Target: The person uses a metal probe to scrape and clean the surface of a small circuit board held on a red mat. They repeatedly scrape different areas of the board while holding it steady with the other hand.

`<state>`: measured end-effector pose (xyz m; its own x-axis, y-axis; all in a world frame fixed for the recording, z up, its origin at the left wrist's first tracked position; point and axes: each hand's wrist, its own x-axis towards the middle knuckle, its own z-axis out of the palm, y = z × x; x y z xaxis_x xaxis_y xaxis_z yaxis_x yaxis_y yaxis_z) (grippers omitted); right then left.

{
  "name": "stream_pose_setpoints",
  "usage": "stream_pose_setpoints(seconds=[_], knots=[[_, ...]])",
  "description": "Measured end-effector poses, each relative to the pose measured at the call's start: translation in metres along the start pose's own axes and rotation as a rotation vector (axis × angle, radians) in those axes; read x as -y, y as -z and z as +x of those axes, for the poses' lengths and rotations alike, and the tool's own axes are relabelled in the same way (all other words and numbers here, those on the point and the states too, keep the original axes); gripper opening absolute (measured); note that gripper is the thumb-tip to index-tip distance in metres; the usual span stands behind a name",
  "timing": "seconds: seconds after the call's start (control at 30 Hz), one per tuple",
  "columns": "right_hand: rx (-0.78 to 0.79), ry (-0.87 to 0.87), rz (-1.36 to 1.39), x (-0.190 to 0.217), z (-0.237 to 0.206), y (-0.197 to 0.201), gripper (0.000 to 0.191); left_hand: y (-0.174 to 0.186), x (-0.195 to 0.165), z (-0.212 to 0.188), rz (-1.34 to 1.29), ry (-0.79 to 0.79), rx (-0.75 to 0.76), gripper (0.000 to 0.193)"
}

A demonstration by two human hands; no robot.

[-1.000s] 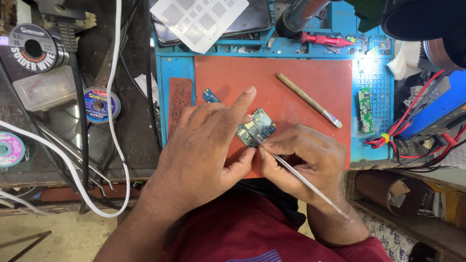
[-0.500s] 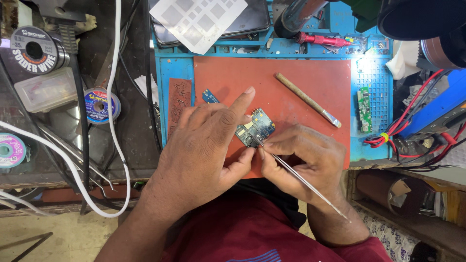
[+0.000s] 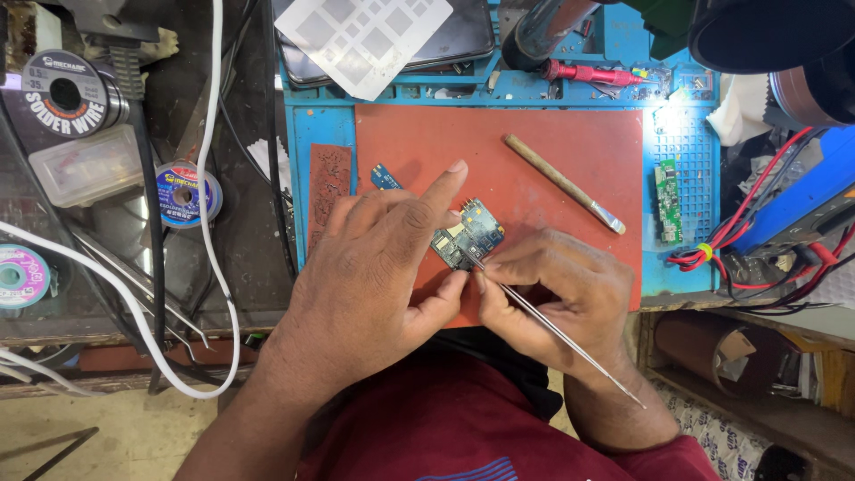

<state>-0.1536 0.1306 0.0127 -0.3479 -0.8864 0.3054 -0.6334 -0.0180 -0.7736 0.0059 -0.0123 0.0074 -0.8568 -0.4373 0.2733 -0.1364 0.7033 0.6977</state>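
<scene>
A small blue circuit board (image 3: 470,233) lies on the red work mat (image 3: 552,134). My left hand (image 3: 374,267) pins it down, index finger stretched over its top edge and thumb at its lower edge. My right hand (image 3: 557,289) pinches thin metal tweezers (image 3: 552,325) whose tips touch the board's lower right side; the long end sticks out toward my body. A second small blue board piece (image 3: 385,176) peeks out above my left hand.
A wooden-handled brush (image 3: 563,183) lies on the mat's right half. A green board (image 3: 667,200) rests on the blue mat (image 3: 312,134). Solder wire spools (image 3: 67,93), (image 3: 183,191) and white cable (image 3: 209,178) sit left. A metal stencil (image 3: 365,40), red tool (image 3: 583,73), red wires (image 3: 757,249).
Almost nothing has moved. Both hands stay on the board, and the tweezers have shifted only slightly at its lower edge.
</scene>
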Motion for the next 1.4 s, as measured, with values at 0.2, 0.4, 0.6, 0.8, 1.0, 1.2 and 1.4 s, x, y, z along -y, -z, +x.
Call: stream_pose_setpoints(seconds=[0.2,0.4,0.6,0.8,1.0,1.2,1.4], knots=[[-0.022,0.009,-0.042,-0.0019,0.0004,0.0003,0.014,0.0006,0.0003,0.0002,0.002,-0.004,-0.009,0.086],[-0.035,-0.037,-0.023,-0.0012,-0.0001,0.0009,0.013,0.0012,-0.0002,0.0002,-0.002,0.001,-0.005,0.086],[-0.008,-0.006,-0.011,-0.0004,0.0000,0.0017,0.012,0.0012,-0.0001,0.0002,-0.007,-0.010,-0.010,0.086],[-0.002,0.023,-0.046,-0.0014,-0.0004,0.0013,0.012,0.0010,-0.0002,0.0002,-0.003,-0.006,-0.008,0.086],[-0.020,-0.008,-0.034,-0.0005,-0.0003,0.0009,0.014,0.0013,-0.0005,0.0003,0.001,-0.015,-0.019,0.085],[-0.055,-0.023,-0.036,0.0001,0.0006,0.0000,0.013,0.0013,-0.0008,0.0001,-0.002,-0.013,-0.017,0.085],[-0.053,-0.016,-0.043,-0.0002,-0.0005,0.0011,0.014,0.0012,-0.0009,0.0002,-0.013,-0.013,-0.016,0.085]])
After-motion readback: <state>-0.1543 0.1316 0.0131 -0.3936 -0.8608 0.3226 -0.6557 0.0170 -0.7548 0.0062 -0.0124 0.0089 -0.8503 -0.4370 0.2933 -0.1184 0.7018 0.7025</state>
